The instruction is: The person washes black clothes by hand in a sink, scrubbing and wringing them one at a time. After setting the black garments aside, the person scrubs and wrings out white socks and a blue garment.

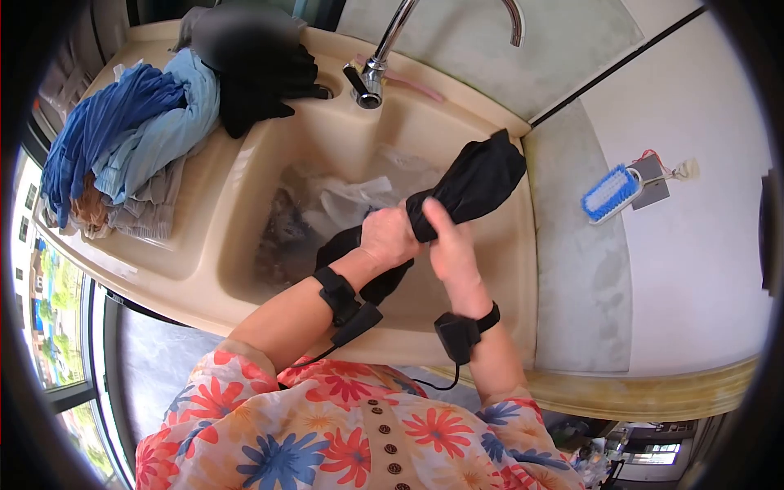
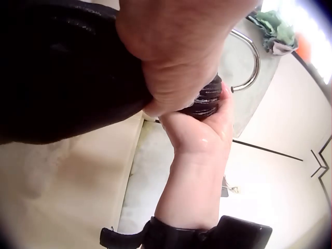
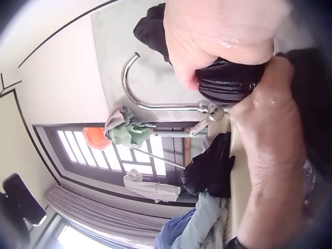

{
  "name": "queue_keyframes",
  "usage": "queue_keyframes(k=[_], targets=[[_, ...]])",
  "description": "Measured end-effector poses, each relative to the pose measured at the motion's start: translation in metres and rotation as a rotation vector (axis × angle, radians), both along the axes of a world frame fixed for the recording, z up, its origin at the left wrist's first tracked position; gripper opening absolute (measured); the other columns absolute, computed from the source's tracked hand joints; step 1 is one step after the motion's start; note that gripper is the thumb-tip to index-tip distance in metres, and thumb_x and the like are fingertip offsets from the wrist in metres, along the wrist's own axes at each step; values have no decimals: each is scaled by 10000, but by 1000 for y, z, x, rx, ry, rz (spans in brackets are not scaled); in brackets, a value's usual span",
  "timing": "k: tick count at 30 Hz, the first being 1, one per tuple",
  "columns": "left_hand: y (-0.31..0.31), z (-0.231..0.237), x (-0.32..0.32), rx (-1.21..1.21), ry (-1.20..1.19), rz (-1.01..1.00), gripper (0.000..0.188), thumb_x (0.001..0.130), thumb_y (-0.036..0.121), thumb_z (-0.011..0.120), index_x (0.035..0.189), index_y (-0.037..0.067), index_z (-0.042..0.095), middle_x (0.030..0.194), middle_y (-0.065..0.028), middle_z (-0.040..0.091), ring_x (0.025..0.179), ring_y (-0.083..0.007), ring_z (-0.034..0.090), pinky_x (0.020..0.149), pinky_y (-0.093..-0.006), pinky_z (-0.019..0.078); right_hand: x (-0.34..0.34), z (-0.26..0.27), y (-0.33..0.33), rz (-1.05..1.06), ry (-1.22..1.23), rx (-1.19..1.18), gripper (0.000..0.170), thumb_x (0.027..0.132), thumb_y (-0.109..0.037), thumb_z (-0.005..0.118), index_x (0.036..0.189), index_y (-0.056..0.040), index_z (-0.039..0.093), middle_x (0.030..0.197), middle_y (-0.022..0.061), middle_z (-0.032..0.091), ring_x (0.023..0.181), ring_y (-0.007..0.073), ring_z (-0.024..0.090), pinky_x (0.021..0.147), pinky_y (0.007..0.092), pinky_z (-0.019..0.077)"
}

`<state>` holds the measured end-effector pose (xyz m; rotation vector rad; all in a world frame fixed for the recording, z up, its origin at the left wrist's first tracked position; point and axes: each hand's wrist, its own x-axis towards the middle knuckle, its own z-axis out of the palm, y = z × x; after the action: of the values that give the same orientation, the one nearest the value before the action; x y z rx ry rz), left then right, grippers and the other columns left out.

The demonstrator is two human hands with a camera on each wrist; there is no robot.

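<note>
A wet black cloth [image 1: 482,175] is bunched and twisted over the sink basin, gripped by both hands side by side. The left hand [image 1: 389,237] curls round its middle, and a length of cloth hangs below that hand toward the basin. Just to the right, the right hand [image 1: 445,241] wraps the cloth with the thumb lying along it; the upper end sticks out beyond. Tight folds of the black cloth [image 3: 228,83] show between the hands in the right wrist view. In the left wrist view the cloth [image 2: 67,72] bulges large beside the left hand [image 2: 176,46].
Pale cloth [image 1: 355,196] lies in cloudy water in the basin. A chrome faucet [image 1: 371,82] stands behind it. Blue garments [image 1: 122,122] and a black garment [image 1: 253,82] are piled on the left ledge. A blue-and-white brush [image 1: 611,194] hangs on the right wall.
</note>
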<state>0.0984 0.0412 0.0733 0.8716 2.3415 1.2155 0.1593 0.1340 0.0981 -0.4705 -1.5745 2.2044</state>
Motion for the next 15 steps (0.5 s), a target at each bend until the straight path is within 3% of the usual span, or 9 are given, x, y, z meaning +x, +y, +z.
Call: queue_keyframes(k=[1,6,8,10,11,12,15], targets=[[0,-3,-2,-3,78,47,492,632,278,676,1013,8,521,821,-175,633,813,-341,608,743,-400,472,5,-1,-7,93,19,105,375,731,-95,701,1064,-13,549,985,30,564,958,132,523,883,284,395],[5,-4,5,-48,274,41,507,631,250,671,1035,9,485,845,-175,615,833,-337,593,817,-415,425,-1,-10,-7,-29,38,16,328,713,-10,670,1020,-8,554,960,39,574,897,141,546,835,288,433],[3,5,2,-50,184,9,611,607,259,689,1108,0,453,928,-201,583,904,-349,562,841,-425,408,-5,-6,2,-80,23,-41,317,709,17,656,1009,-5,555,952,43,578,877,147,555,816,289,446],[-2,13,-2,193,196,-49,765,578,279,710,1213,-8,393,1034,-237,535,991,-369,518,869,-419,397,-10,2,13,-119,73,-44,304,707,49,636,998,0,561,928,52,587,846,160,569,782,290,466],[-6,17,-5,212,153,-124,901,569,333,731,1298,-5,322,1149,-261,476,1091,-381,460,933,-419,365,-12,9,19,-129,67,-60,298,710,52,628,997,1,562,921,57,590,840,163,572,775,291,470],[-8,18,-8,213,154,-122,901,569,333,731,1298,-5,322,1149,-261,476,1091,-381,460,933,-419,365,-14,14,28,-114,65,-60,307,716,60,619,1011,-2,558,926,66,596,842,169,576,775,292,474],[-14,17,-17,297,-149,154,959,613,502,691,1318,-17,300,1248,-265,426,1189,-385,382,1009,-403,300,-20,29,54,-138,158,-21,313,721,74,609,1020,1,553,937,85,600,854,184,585,795,306,477]])
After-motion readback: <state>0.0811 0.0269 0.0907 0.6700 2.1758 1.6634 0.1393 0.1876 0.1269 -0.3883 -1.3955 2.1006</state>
